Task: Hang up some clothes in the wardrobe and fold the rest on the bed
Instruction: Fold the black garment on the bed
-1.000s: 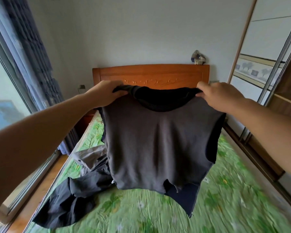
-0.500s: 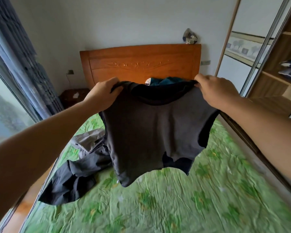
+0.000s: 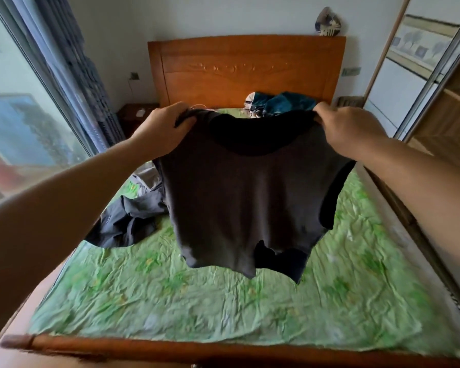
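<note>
We note pale walls (image 3: pixel 223 14), daylit window (image 3: pixel 16 102) with blue curtain (image 3: pixel 72 62), carved wooden headboard (image 3: pixel 246 67), possibly a nightstand (image 3: pixel 136 112).

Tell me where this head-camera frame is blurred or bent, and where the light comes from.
Head view: daylight enters from the window on the left; wide-angle distortion bows the footboard and wardrobe frame; the green bedsheet smears with motion blur toward the bottom; the grey shirt and both hands stay fairly sharp.

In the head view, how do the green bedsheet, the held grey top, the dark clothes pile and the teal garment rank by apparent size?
1. Green floral bedsheet
2. Grey top, though nearness enlarges it
3. Dark clothes pile
4. Teal garment, though partly hidden
</note>
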Available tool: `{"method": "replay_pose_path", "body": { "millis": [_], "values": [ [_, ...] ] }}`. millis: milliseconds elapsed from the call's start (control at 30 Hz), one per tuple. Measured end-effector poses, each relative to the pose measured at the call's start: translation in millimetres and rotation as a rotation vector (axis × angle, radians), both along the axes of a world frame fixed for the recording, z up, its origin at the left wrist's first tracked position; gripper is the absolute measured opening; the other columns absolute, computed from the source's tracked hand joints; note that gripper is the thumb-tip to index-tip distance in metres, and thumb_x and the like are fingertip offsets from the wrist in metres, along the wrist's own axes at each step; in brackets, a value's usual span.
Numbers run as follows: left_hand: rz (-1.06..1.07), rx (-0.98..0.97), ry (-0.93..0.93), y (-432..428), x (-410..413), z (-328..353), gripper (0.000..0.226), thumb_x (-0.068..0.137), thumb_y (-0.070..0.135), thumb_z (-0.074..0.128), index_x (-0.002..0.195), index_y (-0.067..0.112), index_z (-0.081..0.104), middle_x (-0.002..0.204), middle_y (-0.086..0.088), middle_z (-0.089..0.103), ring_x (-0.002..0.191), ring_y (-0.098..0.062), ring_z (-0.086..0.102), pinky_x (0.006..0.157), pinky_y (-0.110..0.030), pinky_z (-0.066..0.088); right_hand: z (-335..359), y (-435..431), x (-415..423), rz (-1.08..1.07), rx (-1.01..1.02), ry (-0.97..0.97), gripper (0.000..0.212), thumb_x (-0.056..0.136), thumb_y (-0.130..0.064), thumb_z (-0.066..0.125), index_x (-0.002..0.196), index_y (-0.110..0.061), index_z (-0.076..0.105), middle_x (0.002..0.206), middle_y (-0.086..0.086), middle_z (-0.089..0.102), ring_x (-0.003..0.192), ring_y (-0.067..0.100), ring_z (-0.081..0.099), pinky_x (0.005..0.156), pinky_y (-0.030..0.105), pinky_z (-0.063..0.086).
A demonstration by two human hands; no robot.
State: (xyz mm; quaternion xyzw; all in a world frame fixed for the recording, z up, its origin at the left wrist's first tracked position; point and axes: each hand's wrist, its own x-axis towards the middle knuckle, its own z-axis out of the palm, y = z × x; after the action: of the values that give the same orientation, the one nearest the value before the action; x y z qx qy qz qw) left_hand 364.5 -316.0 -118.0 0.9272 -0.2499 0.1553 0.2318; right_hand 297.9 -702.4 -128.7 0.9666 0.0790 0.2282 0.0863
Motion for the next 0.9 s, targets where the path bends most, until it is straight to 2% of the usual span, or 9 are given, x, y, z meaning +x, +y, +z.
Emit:
{"method": "replay_pose_path", "body": {
  "millis": [100, 233, 400, 467, 533, 667, 733, 833, 900],
  "values": [
    [0.014, 0.006, -0.014, -6.5, -14.0, 0.1, 0.014, 0.099, 0.037, 0.051, 0.099, 0.024, 0.056, 0.081, -0.001, 0.062, 0.072, -0.023, 0.059, 0.066, -0.038, 0.049, -2.1, -7.9, -8.5, -0.008, -0.017, 0.012, 0.020, 0.101, -0.010, 0.041, 0.121, -0.011, 0.043, 0.088, 0.024, 0.063, 0.071, 0.043, 0.063, 0.056, 0.043, 0.045],
    [0.027, 0.065, -0.032, -19.9, -14.5, -12.3, 0.018, 0.100, 0.030, 0.052, 0.111, 0.019, 0.061, 0.095, 0.000, 0.059, 0.084, -0.020, 0.054, 0.075, -0.033, 0.042, -16.3, -17.1, -0.8, -0.039, -0.001, 0.070, 0.026, 0.095, -0.003, 0.044, 0.120, -0.010, 0.047, 0.112, 0.019, 0.057, 0.083, 0.045, 0.061, 0.065, 0.044, 0.045],
    [0.071, 0.180, 0.121, -34.9, 21.4, -60.7, 0.017, 0.100, 0.033, 0.051, 0.108, 0.020, 0.059, 0.093, -0.006, 0.060, 0.085, -0.029, 0.056, 0.074, -0.038, 0.047, -65.9, -28.2, 30.2, -0.056, -0.033, 0.107, 0.026, 0.088, -0.002, 0.057, 0.112, -0.012, 0.053, 0.105, 0.018, 0.051, 0.074, 0.041, 0.060, 0.057, 0.041, 0.044],
    [0.058, 0.230, 0.187, -39.8, 39.6, -89.8, 0.019, 0.100, 0.032, 0.052, 0.108, 0.017, 0.061, 0.096, -0.011, 0.063, 0.089, -0.032, 0.058, 0.076, -0.040, 0.047, -89.6, -29.2, 42.7, -0.104, -0.006, 0.175, 0.011, 0.092, -0.013, 0.058, 0.103, -0.015, 0.058, 0.100, 0.014, 0.055, 0.078, 0.039, 0.061, 0.056, 0.035, 0.040],
    [0.046, 0.303, 0.223, -42.9, 61.3, -120.9, 0.023, 0.096, 0.037, 0.052, 0.105, 0.020, 0.065, 0.101, -0.013, 0.062, 0.097, -0.036, 0.059, 0.082, -0.045, 0.049, -116.2, -27.5, 58.5, -0.190, 0.035, 0.295, 0.012, 0.099, -0.027, 0.052, 0.099, -0.019, 0.061, 0.088, 0.012, 0.058, 0.081, 0.037, 0.064, 0.059, 0.034, 0.043],
    [0.112, 0.277, 0.378, -49.5, 103.2, -177.4, 0.039, 0.082, 0.047, 0.046, 0.096, 0.022, 0.072, 0.097, -0.016, 0.062, 0.097, -0.039, 0.061, 0.082, -0.043, 0.051, -172.9, -18.2, 94.6, -0.295, 0.335, 0.440, 0.019, 0.100, -0.026, 0.050, 0.083, -0.022, 0.056, 0.075, 0.011, 0.055, 0.076, 0.038, 0.064, 0.060, 0.040, 0.051],
    [0.184, 0.221, 0.474, -57.2, 116.5, -197.5, 0.026, 0.088, 0.037, 0.052, 0.095, 0.020, 0.071, 0.098, -0.014, 0.068, 0.097, -0.037, 0.063, 0.078, -0.041, 0.052, -203.9, -13.6, 114.1, -0.343, 0.592, 0.498, 0.023, 0.100, -0.024, 0.047, 0.078, -0.026, 0.051, 0.073, 0.011, 0.063, 0.069, 0.037, 0.066, 0.061, 0.048, 0.058],
    [0.295, 0.061, 0.591, -68.1, 142.7, -236.4, 0.015, 0.094, 0.024, 0.054, 0.092, 0.016, 0.066, 0.098, -0.016, 0.069, 0.094, -0.038, 0.063, 0.075, -0.038, 0.050, -248.8, -8.4, 143.8, -0.397, 0.844, 0.509, 0.017, 0.101, -0.030, 0.041, 0.094, -0.025, 0.056, 0.077, 0.010, 0.069, 0.068, 0.035, 0.068, 0.064, 0.048, 0.059],
    [0.337, -0.046, 0.679, -74.1, 160.7, -266.6, 0.016, 0.093, 0.021, 0.050, 0.082, 0.015, 0.059, 0.083, -0.015, 0.069, 0.078, -0.036, 0.068, 0.066, -0.036, 0.051, -276.9, -8.8, 163.4, -0.400, 0.855, 0.480, 0.021, 0.103, -0.031, 0.041, 0.097, -0.018, 0.056, 0.084, 0.011, 0.069, 0.079, 0.036, 0.065, 0.069, 0.042, 0.053]
  ]
}}
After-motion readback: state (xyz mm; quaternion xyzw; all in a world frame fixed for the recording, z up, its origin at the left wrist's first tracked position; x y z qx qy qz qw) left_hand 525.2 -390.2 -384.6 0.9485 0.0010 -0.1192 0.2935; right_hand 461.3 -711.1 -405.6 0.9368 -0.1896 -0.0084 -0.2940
